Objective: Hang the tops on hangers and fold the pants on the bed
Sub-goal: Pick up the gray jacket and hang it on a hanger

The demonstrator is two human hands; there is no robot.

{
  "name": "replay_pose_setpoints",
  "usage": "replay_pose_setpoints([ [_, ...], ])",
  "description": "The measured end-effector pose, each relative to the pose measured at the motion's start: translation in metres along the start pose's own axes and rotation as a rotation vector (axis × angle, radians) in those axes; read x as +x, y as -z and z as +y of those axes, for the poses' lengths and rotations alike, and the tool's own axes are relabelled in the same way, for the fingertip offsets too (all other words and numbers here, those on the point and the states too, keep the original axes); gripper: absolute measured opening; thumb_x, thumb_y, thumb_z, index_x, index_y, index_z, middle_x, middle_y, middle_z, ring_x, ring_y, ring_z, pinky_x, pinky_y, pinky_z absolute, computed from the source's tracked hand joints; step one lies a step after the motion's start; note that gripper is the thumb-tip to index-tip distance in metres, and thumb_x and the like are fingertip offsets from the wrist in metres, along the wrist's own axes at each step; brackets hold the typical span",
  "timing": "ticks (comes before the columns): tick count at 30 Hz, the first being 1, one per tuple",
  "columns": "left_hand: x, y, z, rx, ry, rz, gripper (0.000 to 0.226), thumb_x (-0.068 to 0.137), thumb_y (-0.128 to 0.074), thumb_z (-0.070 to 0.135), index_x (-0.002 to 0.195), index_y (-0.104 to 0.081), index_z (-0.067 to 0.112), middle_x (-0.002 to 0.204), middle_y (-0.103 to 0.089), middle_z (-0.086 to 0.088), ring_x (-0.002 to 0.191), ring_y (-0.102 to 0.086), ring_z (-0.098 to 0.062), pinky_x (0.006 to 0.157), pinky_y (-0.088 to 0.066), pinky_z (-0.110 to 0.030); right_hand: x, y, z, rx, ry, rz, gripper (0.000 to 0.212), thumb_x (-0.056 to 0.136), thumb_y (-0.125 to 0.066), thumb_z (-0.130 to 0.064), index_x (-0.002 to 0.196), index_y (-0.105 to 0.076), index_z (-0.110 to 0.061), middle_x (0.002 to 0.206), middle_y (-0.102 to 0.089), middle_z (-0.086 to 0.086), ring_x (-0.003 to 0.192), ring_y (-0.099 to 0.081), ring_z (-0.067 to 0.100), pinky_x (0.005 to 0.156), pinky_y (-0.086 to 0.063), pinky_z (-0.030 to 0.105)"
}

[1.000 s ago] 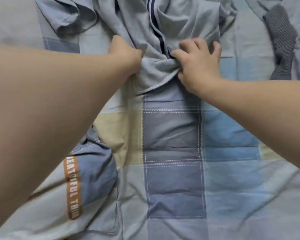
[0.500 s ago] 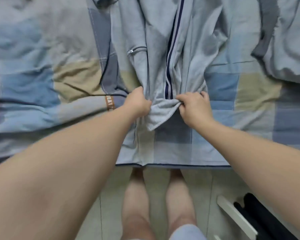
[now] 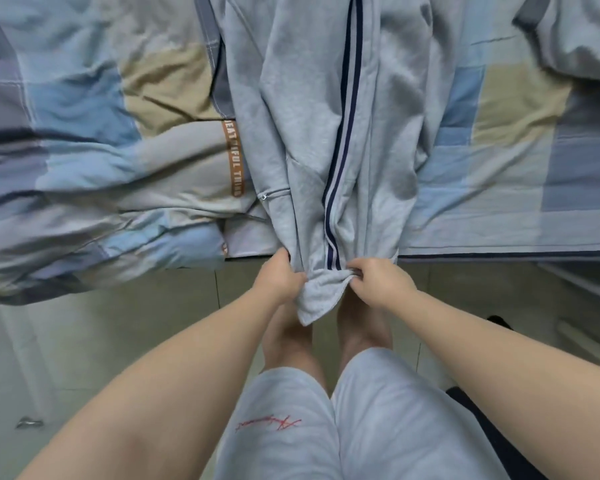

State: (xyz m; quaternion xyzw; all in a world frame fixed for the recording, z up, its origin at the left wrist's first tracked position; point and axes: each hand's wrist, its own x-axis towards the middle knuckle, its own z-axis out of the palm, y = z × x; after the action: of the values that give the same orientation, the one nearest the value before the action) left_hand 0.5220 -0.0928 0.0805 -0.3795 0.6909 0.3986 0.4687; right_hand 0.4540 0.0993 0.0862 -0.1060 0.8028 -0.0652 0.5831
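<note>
Grey sweatpants with a dark navy side stripe and a zip pocket lie stretched lengthwise across the bed, their near end hanging past the bed's front edge. My left hand grips that bunched end on its left side, fingers curled into the cloth. My right hand grips the same end on its right side. A small flap of the grey fabric droops between the two hands over the floor.
A pale blue garment with an orange lettered band lies on the bed left of the pants. Another grey garment sits at the far right. My legs stand on the tiled floor; a dark object lies at lower right.
Both hands have pulled the pants' end toward me, from mid-bed to past the bed's front edge. The pants are drawn out long and straighter. The view has tilted down to the floor and my legs.
</note>
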Motion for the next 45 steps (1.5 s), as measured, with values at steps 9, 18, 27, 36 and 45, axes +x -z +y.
replay_pose_setpoints([
  [9,0.067,0.104,0.130,0.173,-0.364,0.400,0.049,0.089,-0.068,0.044,0.129,-0.049,0.022,0.134,-0.047,-0.004,0.125,-0.047,-0.027,0.103,-0.043,-0.047,0.067,0.170,-0.019,0.064,0.132,0.389,0.065,0.098,-0.054,-0.039,0.157,-0.028,-0.028,0.159,-0.034,0.001,0.141,-0.037,0.029,0.111,-0.039,0.049],
  [18,0.165,0.217,0.286,0.353,-0.617,0.704,0.051,0.088,-0.068,0.043,0.131,-0.049,0.023,0.142,-0.042,-0.002,0.132,-0.036,-0.031,0.100,-0.033,-0.044,0.179,0.328,-0.060,-0.092,0.205,0.728,0.077,0.093,-0.058,-0.040,0.159,-0.018,-0.032,0.164,-0.020,0.004,0.149,-0.018,0.026,0.115,-0.026,0.049],
  [27,0.264,0.264,0.332,0.369,-0.321,0.559,0.088,0.077,-0.082,0.036,0.144,-0.026,0.024,0.152,-0.033,-0.013,0.134,-0.038,-0.043,0.105,-0.039,-0.060,0.274,0.434,-0.066,-0.042,0.027,0.695,0.093,0.092,-0.064,-0.024,0.157,-0.001,-0.046,0.168,0.003,-0.004,0.154,0.004,0.032,0.111,-0.019,0.072],
  [36,0.301,0.277,0.343,0.249,-0.164,0.540,0.128,0.067,-0.091,0.026,0.151,0.005,0.042,0.151,-0.030,-0.017,0.134,-0.037,-0.045,0.108,-0.038,-0.057,0.325,0.453,-0.071,-0.116,-0.036,0.621,0.103,0.073,-0.088,-0.038,0.152,-0.022,-0.042,0.161,-0.010,0.010,0.140,-0.019,0.050,0.111,-0.032,0.061],
  [45,0.284,0.247,0.327,0.256,-0.264,0.755,0.051,0.084,-0.066,0.013,0.127,-0.038,0.018,0.141,-0.043,-0.013,0.133,-0.035,-0.037,0.102,-0.037,-0.055,0.311,0.405,-0.056,-0.118,0.091,0.767,0.029,0.094,-0.055,-0.020,0.122,-0.063,-0.021,0.153,-0.030,0.000,0.142,-0.028,0.031,0.104,-0.032,0.067],
])
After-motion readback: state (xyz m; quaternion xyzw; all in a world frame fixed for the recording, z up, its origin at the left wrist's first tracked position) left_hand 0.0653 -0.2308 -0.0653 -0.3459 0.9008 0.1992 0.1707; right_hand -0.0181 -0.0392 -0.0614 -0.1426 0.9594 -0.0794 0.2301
